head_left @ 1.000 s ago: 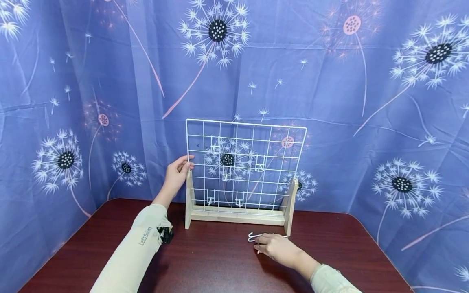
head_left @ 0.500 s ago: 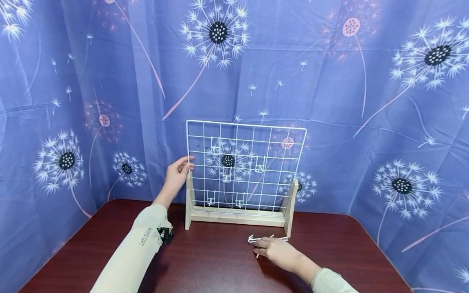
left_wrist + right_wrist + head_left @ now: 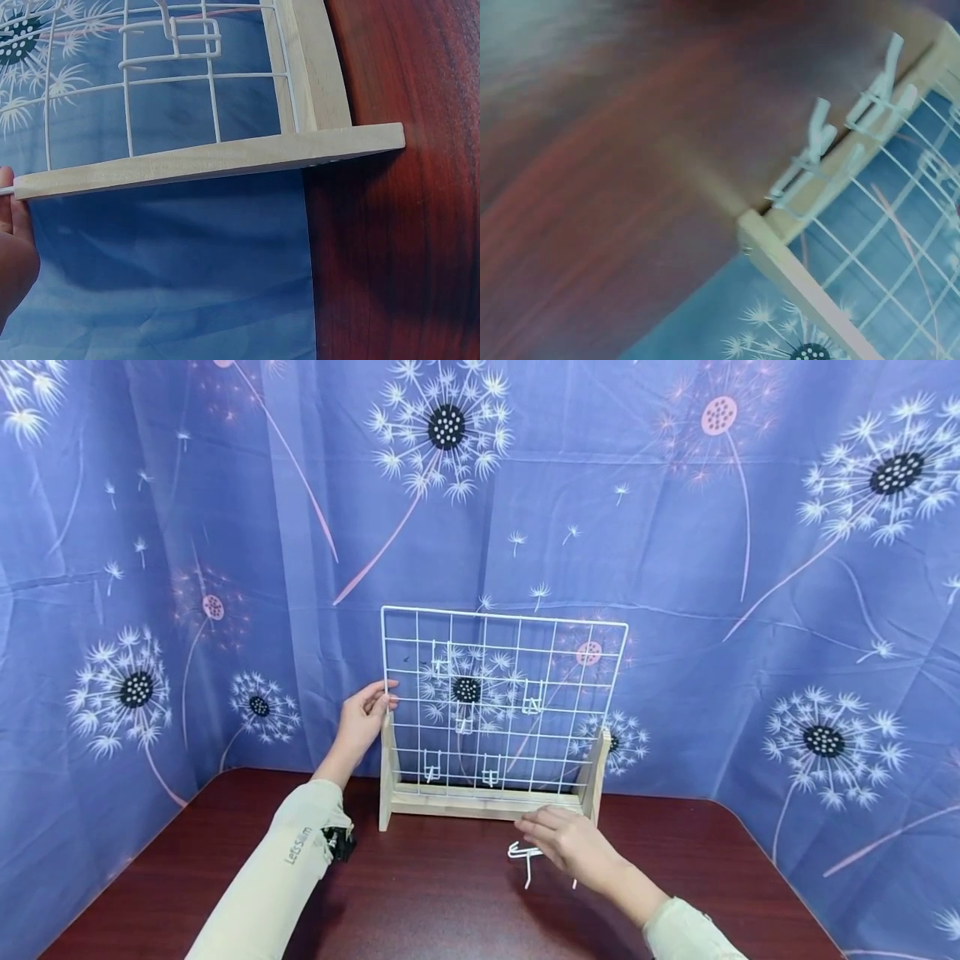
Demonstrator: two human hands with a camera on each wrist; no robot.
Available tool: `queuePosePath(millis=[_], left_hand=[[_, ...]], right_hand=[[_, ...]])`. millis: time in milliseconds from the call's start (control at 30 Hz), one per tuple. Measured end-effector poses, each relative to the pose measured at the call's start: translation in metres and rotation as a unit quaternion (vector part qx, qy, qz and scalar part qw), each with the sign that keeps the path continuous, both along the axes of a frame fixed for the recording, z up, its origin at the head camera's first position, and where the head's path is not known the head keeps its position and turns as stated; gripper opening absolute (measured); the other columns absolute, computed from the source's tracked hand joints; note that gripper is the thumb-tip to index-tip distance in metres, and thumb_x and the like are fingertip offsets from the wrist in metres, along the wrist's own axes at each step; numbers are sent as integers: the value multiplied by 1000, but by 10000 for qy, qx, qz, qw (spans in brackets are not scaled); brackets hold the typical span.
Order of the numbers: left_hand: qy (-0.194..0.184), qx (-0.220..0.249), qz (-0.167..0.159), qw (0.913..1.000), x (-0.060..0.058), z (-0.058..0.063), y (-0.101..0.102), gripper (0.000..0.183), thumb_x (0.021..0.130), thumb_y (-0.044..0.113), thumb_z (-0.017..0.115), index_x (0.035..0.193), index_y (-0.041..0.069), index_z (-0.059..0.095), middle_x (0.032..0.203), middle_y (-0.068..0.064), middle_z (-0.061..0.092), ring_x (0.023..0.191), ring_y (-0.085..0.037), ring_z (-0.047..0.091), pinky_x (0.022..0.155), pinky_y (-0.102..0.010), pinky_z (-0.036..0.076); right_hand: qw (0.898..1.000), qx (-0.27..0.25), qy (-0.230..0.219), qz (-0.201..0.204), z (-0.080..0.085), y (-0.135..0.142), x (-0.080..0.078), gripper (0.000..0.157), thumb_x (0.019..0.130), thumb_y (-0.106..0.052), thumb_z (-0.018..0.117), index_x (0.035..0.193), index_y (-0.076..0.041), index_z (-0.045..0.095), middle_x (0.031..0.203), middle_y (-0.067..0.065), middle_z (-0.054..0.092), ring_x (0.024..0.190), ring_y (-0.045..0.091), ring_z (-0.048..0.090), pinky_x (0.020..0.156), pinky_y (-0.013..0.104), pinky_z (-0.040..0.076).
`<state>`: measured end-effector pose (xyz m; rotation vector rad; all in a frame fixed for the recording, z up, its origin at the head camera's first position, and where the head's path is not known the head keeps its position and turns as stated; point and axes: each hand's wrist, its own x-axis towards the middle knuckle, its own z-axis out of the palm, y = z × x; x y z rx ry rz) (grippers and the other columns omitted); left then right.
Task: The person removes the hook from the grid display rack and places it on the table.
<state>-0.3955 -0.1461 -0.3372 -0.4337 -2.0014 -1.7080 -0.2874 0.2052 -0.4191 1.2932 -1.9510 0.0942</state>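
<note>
A white wire grid panel [image 3: 498,647] stands upright in a pale wooden stand [image 3: 480,806]. My left hand [image 3: 362,718] pinches the panel's left edge wire just above the stand's side post; in the left wrist view, the fingers [image 3: 21,225] show at the frame's edge. Several white wire hooks hang on the grid, among them a right-hand hook [image 3: 532,702] and a low one [image 3: 491,774]. Over the table, my right hand [image 3: 573,847] hovers with relaxed fingers, partly covering loose white hooks [image 3: 525,853] lying in front of the stand. The right wrist view shows no hand.
The dark red-brown table [image 3: 420,893] has a rounded back right corner. Behind it hangs a blue curtain [image 3: 660,568] printed with dandelions. The stand's right post [image 3: 600,760] rises close behind the right hand.
My right hand has let go of the loose hooks and lifted slightly up and away, leaving them on the table. The left hand keeps its grip on the panel.
</note>
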Motion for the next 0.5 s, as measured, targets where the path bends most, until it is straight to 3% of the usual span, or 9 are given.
queuePosePath(millis=[133, 267, 367, 500], left_hand=[[-50, 23, 3, 10000, -1, -2, 1, 29, 100, 4, 49, 125, 1, 62, 105, -27, 66, 99, -38, 64, 70, -15, 46], [-84, 66, -15, 9999, -2, -2, 1, 29, 100, 4, 49, 126, -1, 61, 106, -29, 65, 101, -41, 62, 68, -12, 45], [-64, 115, -45, 9999, -1, -1, 2, 30, 100, 1, 48, 127, -4, 59, 106, -31, 63, 102, -46, 60, 64, -13, 44], [-82, 169, -23, 9998, 2, 2, 2, 30, 99, -1, 48, 126, -5, 59, 105, -32, 63, 101, -47, 59, 62, -16, 45]], right_hand=[[9973, -722, -34, -145, 13, -3, -5, 23, 95, -18, 60, 108, -3, 71, 101, 6, 70, 92, 20, 65, 83, 35, 52], [9880, -1523, -198, -141, 27, -5, -11, 24, 87, -9, 69, 110, -1, 70, 102, 10, 70, 93, 25, 65, 81, 35, 53], [9772, -2082, -244, -343, 35, -7, -14, 27, 84, -6, 72, 111, 0, 70, 103, 10, 69, 93, 26, 64, 79, 34, 52], [9534, -2916, -237, -734, 46, -15, -19, 35, 78, -2, 77, 112, 2, 69, 103, 12, 68, 94, 29, 62, 81, 39, 49]])
